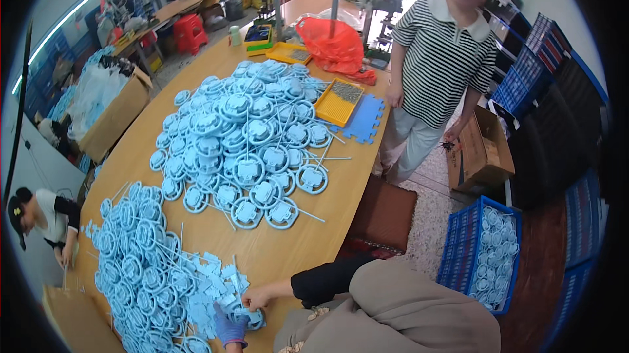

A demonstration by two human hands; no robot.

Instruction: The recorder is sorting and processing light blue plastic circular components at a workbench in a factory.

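At the near edge of the table, my left hand (230,327), in a purple-blue glove, is closed on the rim of a light blue ring-shaped plastic part (257,320). Just above that part, my bare right hand (258,296) has its fingers pinched together; what they hold is too small to make out. Small flat light blue pieces (208,282) lie loose beside both hands. To the left of them rises a heap of similar ring-shaped parts (134,258), some with thin sticks poking out.
A larger heap of light blue parts (242,137) covers the table's middle. Beyond are yellow trays (334,112) and a red plastic bag (334,45). A person in a striped shirt (442,58) stands at the right, near a filled blue crate (458,248). Another person (49,218) works at the left.
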